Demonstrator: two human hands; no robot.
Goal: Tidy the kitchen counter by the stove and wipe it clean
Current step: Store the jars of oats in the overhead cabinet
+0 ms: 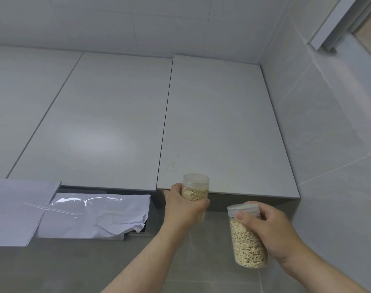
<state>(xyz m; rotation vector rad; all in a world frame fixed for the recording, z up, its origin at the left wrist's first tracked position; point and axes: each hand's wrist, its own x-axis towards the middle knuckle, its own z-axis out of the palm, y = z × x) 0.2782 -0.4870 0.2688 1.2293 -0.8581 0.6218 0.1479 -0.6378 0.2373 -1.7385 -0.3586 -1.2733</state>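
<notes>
I am looking up at white wall cabinets. My left hand (178, 206) grips a clear plastic jar of oats (195, 190) with a clear lid, just below the bottom edge of the right cabinet door (222, 123). One fingertip of that hand touches the door's lower left corner. My right hand (275, 231) holds a second, similar jar of oats (246, 248), lower and to the right, tilted a little, with my thumb on its lid rim. The stove and the counter are out of view.
A middle cabinet door (100, 123) is shut beside the right one. Below it on the left sits a hood-like unit wrapped in white paper and plastic film (91, 216). Tiled walls close in behind and at the right (328, 134). A window frame (336, 28) shows top right.
</notes>
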